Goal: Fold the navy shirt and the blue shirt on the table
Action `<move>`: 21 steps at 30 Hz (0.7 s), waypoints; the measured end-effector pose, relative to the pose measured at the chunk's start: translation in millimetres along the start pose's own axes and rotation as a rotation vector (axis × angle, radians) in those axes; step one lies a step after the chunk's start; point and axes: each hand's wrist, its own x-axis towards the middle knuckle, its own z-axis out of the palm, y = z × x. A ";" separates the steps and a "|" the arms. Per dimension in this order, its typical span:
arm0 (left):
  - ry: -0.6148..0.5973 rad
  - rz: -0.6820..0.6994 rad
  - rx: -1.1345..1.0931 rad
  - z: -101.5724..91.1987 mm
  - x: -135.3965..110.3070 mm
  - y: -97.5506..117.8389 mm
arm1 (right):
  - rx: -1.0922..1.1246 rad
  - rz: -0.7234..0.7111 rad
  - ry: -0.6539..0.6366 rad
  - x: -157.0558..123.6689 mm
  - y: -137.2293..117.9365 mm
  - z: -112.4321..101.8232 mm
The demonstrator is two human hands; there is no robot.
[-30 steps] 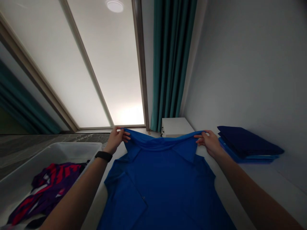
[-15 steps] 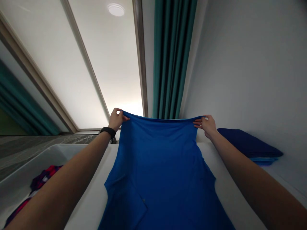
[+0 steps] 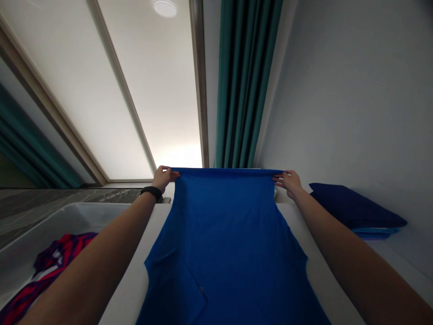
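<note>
A blue shirt (image 3: pixel 230 234) stretches down the middle of the view over a white table (image 3: pixel 126 271). Its far edge is raised and pulled straight between my hands. My left hand (image 3: pixel 163 177), with a black band on the wrist, pinches the left corner of that edge. At the right corner my right hand (image 3: pixel 290 181) grips the cloth between thumb and finger, the other fingers spread beneath. The near part of the shirt runs out of the bottom of the view, and a fold line crosses its lower left.
On the left stands a white bin (image 3: pixel 77 214) holding red and navy striped clothing (image 3: pixel 64 253), partly hidden by my forearm. A stack of folded dark blue cloth (image 3: pixel 355 205) lies at the right by the wall (image 3: pixel 355 99). Behind hang green curtains (image 3: pixel 245 85) beside a frosted glass panel (image 3: pixel 162 90).
Both hands have come down a little with the shirt's far edge. That edge sagged before and is now taut and straight. The view has shifted slightly.
</note>
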 end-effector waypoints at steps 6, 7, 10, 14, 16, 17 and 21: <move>0.037 -0.059 -0.088 -7.3 -8.6 -19.7 | -0.001 0.036 -0.022 -2.6 17.0 -6.1; 0.039 -0.065 -0.100 -7.9 -12.5 -22.2 | 0.002 0.037 -0.031 -5.0 19.1 -6.6; 0.060 -0.067 -0.136 -10.3 -26.3 -27.7 | 0.014 0.039 -0.059 -14.8 23.8 -10.2; 0.139 -0.044 -0.169 -19.3 -47.9 -31.9 | 0.072 -0.009 -0.092 -33.7 29.3 -26.6; 0.159 -0.031 -0.130 -26.4 -61.6 -36.2 | 0.055 -0.059 -0.122 -46.0 35.2 -39.6; 0.156 -0.017 -0.068 -30.1 -69.4 -39.6 | 0.015 -0.080 -0.137 -52.5 39.3 -46.5; 0.099 0.028 0.338 -44.3 -99.8 -58.8 | -0.257 -0.102 -0.135 -74.2 59.8 -70.1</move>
